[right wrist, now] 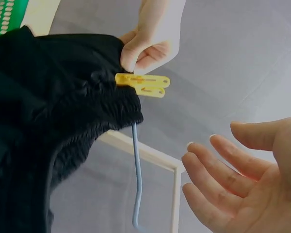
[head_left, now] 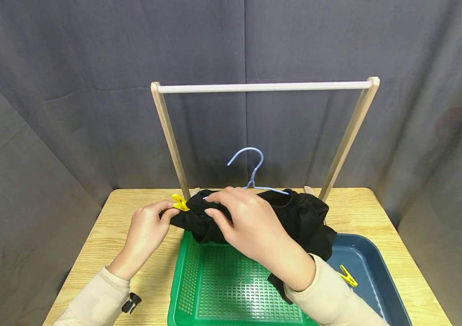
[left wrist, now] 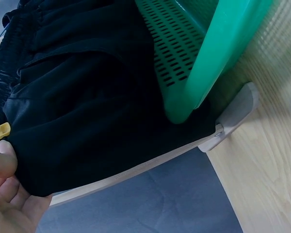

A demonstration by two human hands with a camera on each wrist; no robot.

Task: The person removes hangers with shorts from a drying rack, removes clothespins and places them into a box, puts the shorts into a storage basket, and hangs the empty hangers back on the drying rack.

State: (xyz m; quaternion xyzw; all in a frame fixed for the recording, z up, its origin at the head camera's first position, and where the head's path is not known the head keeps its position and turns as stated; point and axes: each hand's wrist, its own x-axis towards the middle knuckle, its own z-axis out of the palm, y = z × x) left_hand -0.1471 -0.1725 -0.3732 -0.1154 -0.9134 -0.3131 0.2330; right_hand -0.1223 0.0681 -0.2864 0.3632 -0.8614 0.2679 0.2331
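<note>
Pinching blk garment (head_left: 308, 222) (over far end of grn basket (head_left: 177, 280), w/ blue hanger (head_left: 262, 157) in waist) w/ L grip (head_left: 147, 228), just beside yel clip (head_left: 180, 203); holding R grip (head_left: 251, 222) spread, apart from both.

From above and behind both hands, the head camera takes the widest, most distant view, facing forward and down over the left hand (head_left: 149, 228) and right hand (head_left: 251, 222) to the wooden rack (head_left: 263, 87) beyond them. The left-wrist camera looks closely along the black garment (left wrist: 87, 111) beside its hand, at a tilt, with the green basket (left wrist: 218, 53) past the fingertips. The right-wrist camera, turned nearly upside down, peers past its own fingers toward the left hand. All three share the left hand, garment and yellow clip (right wrist: 128, 79).
</note>
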